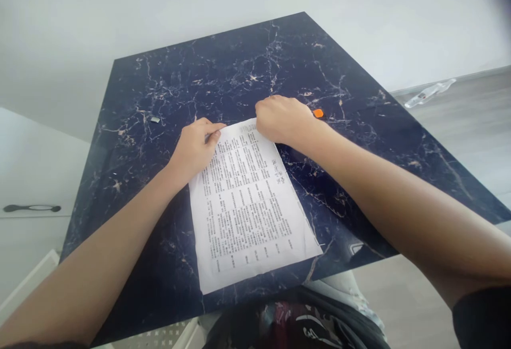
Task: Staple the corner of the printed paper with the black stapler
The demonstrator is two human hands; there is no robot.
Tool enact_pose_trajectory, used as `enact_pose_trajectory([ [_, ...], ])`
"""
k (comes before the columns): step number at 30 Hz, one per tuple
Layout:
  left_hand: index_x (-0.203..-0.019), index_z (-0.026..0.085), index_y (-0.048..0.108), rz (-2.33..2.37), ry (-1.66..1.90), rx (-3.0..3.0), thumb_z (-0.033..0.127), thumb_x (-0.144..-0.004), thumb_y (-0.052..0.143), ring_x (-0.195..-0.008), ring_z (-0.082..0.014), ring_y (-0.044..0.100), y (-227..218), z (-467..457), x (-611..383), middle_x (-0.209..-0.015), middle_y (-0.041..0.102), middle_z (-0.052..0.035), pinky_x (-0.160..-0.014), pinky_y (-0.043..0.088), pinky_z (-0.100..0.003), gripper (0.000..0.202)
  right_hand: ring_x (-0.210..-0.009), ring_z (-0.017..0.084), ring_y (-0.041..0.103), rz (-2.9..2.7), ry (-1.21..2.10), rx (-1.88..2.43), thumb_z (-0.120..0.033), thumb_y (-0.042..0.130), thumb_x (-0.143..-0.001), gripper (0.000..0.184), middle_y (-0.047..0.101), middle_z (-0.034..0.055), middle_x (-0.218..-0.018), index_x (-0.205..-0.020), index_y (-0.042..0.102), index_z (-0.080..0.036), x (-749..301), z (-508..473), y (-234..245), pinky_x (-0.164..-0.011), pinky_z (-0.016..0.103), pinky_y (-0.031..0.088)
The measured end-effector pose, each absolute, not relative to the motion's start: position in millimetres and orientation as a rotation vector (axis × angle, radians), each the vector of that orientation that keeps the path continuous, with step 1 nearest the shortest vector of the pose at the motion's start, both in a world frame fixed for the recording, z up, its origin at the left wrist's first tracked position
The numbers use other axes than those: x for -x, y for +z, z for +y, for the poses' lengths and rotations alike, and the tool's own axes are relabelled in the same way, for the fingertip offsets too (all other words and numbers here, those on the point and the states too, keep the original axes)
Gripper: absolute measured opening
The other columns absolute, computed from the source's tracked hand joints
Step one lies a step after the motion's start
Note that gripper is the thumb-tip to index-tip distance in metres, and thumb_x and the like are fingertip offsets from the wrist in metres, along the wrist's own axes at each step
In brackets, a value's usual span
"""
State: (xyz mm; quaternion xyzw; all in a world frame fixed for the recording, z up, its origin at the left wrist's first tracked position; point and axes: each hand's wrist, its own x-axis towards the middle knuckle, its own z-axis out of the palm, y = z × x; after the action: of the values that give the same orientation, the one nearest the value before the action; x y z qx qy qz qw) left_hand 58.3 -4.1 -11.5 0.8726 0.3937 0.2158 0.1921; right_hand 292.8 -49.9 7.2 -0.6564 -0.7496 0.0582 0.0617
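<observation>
A white sheet of printed paper [243,205] lies on the dark blue marble-patterned table, tilted slightly, with handwriting near its right margin. My left hand [198,147] pinches its far left corner between thumb and fingers. At the far right corner, my right hand [281,119] is closed in a fist over the paper; its fingertips are hidden beneath it. Along the right side a second edge shows, so there may be more than one layer. Just past my right wrist sits a small orange object [318,113], partly hidden by the wrist.
The table [223,67] stands by a white wall. A small pale greenish piece [155,119] lies left of my left hand. A white drawer front with a dark handle [32,208] is at the left, and a clear plastic object [430,92] is beyond the table's right edge.
</observation>
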Motion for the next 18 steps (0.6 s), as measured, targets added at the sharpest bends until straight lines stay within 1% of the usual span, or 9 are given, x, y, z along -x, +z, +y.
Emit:
enact_pose_trajectory([
  [4,-0.116,0.024,0.079,1.089,0.619,-2.449,0.017,-0.097,0.052,-0.096,-0.0207,0.066,-14.8,-2.5,-58.0,-0.105,0.072,-0.0054,-0.096,0.052,-0.041,0.034,-0.108,0.036,0.061,-2.225,0.080,2.062,-0.027,0.040,-0.100,0.036,0.071,0.0203,-0.106,-0.113,0.070,-0.012,-282.1,-56.5,3.8,-0.089,0.047,0.046],
  [8,-0.116,0.023,0.079,1.096,0.629,-2.446,0.017,-0.097,0.052,-0.096,-0.0205,0.066,-16.6,-2.4,-57.4,-0.105,0.071,-0.0059,-0.097,0.052,-0.041,0.033,-0.099,0.033,0.063,-2.190,0.108,2.086,-0.023,0.041,-0.098,0.031,0.070,0.0188,-0.101,-0.105,0.070,-0.014,-280.8,-56.5,5.5,-0.085,0.045,0.046],
  [11,-0.117,0.024,0.078,1.100,0.629,-2.431,0.018,-0.097,0.052,-0.096,-0.0208,0.065,-16.7,-3.3,-57.2,-0.106,0.071,-0.0056,-0.098,0.053,-0.042,0.034,-0.090,0.030,0.063,-2.102,0.188,2.119,-0.029,0.044,-0.100,0.029,0.068,0.0158,-0.094,-0.101,0.070,-0.016,-287.6,-54.7,12.6,-0.084,0.044,0.046],
  [16,-0.117,0.026,0.078,1.104,0.620,-2.409,0.019,-0.098,0.051,-0.095,-0.0211,0.065,-17.2,-4.1,-56.5,-0.106,0.070,-0.0054,-0.097,0.053,-0.042,0.034,-0.081,0.027,0.060,-1.987,0.216,2.064,-0.038,0.036,-0.104,0.039,0.062,0.0129,-0.082,-0.095,0.068,-0.016,-309.1,-54.7,25.4,-0.085,0.046,0.047],
  [18,-0.116,0.026,0.078,1.106,0.621,-2.399,0.019,-0.098,0.051,-0.095,-0.0211,0.065,-17.0,-4.4,-56.3,-0.107,0.070,-0.0057,-0.095,0.054,-0.042,0.033,-0.078,0.027,0.058,-1.974,0.216,2.033,-0.041,0.038,-0.103,0.039,0.060,0.0114,-0.077,-0.090,0.067,-0.017,-319.1,-54.5,27.0,-0.084,0.046,0.048],
])
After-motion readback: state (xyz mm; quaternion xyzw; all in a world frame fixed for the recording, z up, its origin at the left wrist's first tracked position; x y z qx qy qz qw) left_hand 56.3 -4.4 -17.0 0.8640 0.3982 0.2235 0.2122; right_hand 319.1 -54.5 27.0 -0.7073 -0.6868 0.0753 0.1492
